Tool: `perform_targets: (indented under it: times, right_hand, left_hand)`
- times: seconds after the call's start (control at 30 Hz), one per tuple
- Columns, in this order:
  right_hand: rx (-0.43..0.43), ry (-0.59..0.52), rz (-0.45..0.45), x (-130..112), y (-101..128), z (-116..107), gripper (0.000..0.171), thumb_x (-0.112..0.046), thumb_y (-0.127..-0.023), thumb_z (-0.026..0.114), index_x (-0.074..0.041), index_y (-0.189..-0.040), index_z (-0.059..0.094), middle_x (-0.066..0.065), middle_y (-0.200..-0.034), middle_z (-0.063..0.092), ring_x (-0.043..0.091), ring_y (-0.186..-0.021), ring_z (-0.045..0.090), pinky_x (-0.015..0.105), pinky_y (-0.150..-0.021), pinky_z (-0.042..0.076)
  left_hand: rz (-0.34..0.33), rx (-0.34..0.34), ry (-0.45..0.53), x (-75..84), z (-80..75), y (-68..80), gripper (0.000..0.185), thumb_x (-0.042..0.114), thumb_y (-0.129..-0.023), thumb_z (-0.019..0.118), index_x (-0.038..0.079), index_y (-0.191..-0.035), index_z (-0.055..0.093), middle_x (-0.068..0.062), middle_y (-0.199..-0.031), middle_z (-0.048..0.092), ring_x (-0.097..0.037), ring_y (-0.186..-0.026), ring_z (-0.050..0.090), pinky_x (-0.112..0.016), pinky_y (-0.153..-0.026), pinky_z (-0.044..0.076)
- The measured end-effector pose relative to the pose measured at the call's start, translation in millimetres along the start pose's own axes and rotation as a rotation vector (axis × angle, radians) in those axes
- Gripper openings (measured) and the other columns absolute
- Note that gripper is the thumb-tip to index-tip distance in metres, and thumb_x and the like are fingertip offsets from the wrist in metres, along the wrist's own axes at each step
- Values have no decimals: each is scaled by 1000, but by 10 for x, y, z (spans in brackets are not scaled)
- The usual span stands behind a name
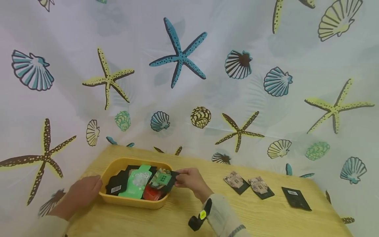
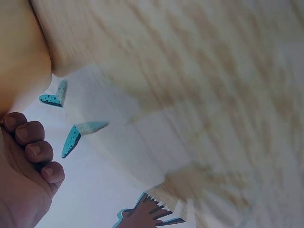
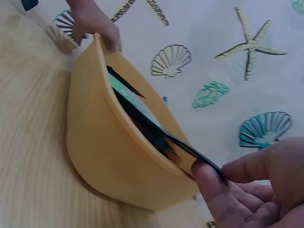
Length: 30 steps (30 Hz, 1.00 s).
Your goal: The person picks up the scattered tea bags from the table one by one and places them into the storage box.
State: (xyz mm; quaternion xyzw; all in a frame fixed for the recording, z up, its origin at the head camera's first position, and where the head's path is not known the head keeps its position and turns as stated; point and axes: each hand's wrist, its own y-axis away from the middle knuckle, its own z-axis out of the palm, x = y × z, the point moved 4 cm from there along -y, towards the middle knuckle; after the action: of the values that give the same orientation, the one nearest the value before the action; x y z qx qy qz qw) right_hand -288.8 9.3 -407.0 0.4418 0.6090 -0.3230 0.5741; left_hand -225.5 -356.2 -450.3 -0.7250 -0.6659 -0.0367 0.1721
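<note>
A yellow plastic tub [image 1: 133, 201] stands on the table, filled with flat packets. My left hand [image 1: 86, 189] holds the tub's left rim; its curled fingers [image 2: 33, 142] lie against the wall in the left wrist view. My right hand [image 1: 190, 181] pinches the corner of a black packet [image 1: 167, 187] between thumb and fingers, the packet slanting over the tub's right end. A picture with a green window shows on its front. Beneath and beside it lie a green packet [image 1: 137, 182], a red packet [image 1: 152, 194] and a black packet [image 1: 116, 184] with a barcode.
Right of the tub, two black packets with picture fronts [image 1: 236, 182] [image 1: 261, 187] lie side by side on the wooden table [image 1: 189, 214]. Farther right is a plain black packet [image 1: 296, 198] with a white label. A cloth printed with starfish and shells [image 1: 189, 98] hangs behind the table.
</note>
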Motion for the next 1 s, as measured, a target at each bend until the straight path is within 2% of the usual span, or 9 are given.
perform_targets:
  times: [0.07, 0.13, 0.23, 0.33, 0.47, 0.57, 0.67, 0.83, 1.0]
  right_hand:
    - [1, 6, -17, 22, -34, 86, 39, 0, -97, 54, 15, -132, 53, 31, -113, 68, 15, -83, 74, 33, -82, 60]
    - [-5, 27, -38, 18, -31, 104, 43, -1, -98, 54, 15, -137, 47, 33, -119, 66, 24, -95, 74, 38, -88, 58]
    - [31, 96, -84, -6, -10, -35, 44, -2, -98, 56, 13, -138, 48, 32, -124, 64, 34, -107, 71, 41, -90, 58]
    - [143, 188, -104, 1, 45, -380, 37, 0, -95, 59, 10, -131, 56, 29, -120, 66, 36, -105, 70, 39, -85, 59]
    - [307, 375, -60, 116, 191, -1045, 32, -1, -94, 60, 9, -124, 61, 28, -115, 66, 36, -102, 69, 42, -83, 58]
    - [374, 568, -5, 260, 293, -1507, 38, -6, -96, 58, 8, -131, 56, 29, -124, 62, 41, -112, 64, 48, -92, 54]
    - [390, 716, 57, 444, 338, -1795, 47, -11, -98, 56, 7, -140, 47, 32, -138, 53, 47, -125, 54, 56, -100, 47]
    - [379, 791, 96, 732, 357, -1928, 63, -17, -98, 58, 2, -152, 31, 32, -150, 40, 51, -136, 42, 63, -105, 40]
    - [438, 870, 113, 844, 414, -1911, 74, -22, -93, 64, 3, -153, 28, 32, -144, 48, 54, -134, 42, 71, -107, 31]
  left_hand:
    - [1, 0, -2, 33, 21, 5, 33, 20, -105, 35, 16, -74, 45, 1, -67, 43, -15, -66, 42, -35, -63, 39]
    - [6, 4, -8, 53, 37, 10, 33, 19, -105, 36, 16, -74, 44, 1, -66, 43, -15, -65, 42, -35, -62, 38]
    - [7, 8, -16, 67, 36, 11, 33, 19, -105, 35, 15, -74, 44, 1, -66, 43, -15, -64, 41, -35, -61, 38]
    - [4, 9, -21, 59, 21, 4, 33, 20, -106, 34, 15, -75, 45, 0, -66, 43, -16, -64, 41, -34, -61, 37]
    - [-6, -17, -30, 22, 8, 0, 35, 21, -107, 31, 15, -76, 45, 0, -67, 44, -16, -64, 41, -34, -61, 38]
    - [-9, -27, -44, -24, -28, -4, 36, 22, -107, 29, 15, -76, 46, 0, -68, 45, -16, -65, 42, -35, -61, 38]
    - [-7, -17, -53, -61, -73, 1, 36, 21, -107, 29, 16, -76, 46, 0, -68, 45, -16, -65, 42, -35, -62, 39]
    - [-18, -20, -38, -41, -74, 14, 36, 21, -106, 30, 16, -75, 46, 0, -68, 45, -16, -65, 42, -35, -63, 40]
    - [-45, -48, -15, 38, -35, 6, 35, 23, -106, 31, 14, -76, 46, 0, -68, 43, -16, -65, 42, -33, -63, 37]
